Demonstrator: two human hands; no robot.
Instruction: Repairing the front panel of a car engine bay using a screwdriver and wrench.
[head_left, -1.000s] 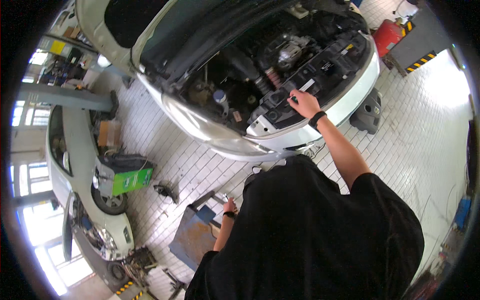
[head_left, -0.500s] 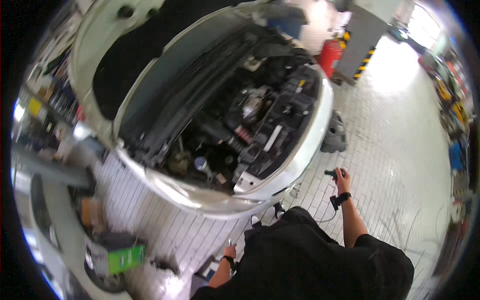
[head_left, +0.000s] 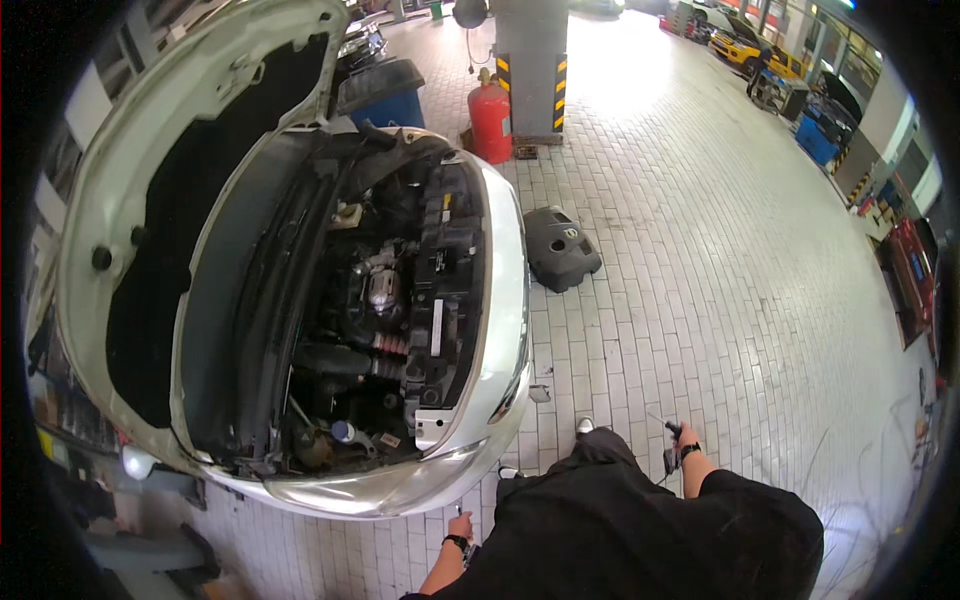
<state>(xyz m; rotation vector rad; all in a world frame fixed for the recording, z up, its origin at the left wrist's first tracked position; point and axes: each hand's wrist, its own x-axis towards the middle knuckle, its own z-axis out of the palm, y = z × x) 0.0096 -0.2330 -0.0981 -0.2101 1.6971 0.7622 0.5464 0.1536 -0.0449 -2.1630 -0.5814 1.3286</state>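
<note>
My right hand (head_left: 688,437), out to my right above the floor, is closed around a black-handled tool (head_left: 674,428) with a thin shaft pointing ahead and left. It looks like a screwdriver. My left hand (head_left: 460,527) is low at my left side, near the car's front corner, with its fingers closed. A small shiny metal piece (head_left: 460,510) sticks up from it; its kind is too small to tell. To my left stands a white car (head_left: 505,260) with its hood (head_left: 90,200) raised and its engine (head_left: 381,288) exposed. Neither hand touches the car.
A black plastic engine cover (head_left: 556,250) lies on the tiled floor beside the bumper. Beyond it are a red extinguisher (head_left: 489,120), a pillar (head_left: 530,60) with striped guards and a blue bin (head_left: 390,105). A red car panel (head_left: 908,275) stands far right.
My view has turned to the right, so the car sits further left and more floor shows. Both hands keep hold of their things; my right hand is lower in view.
</note>
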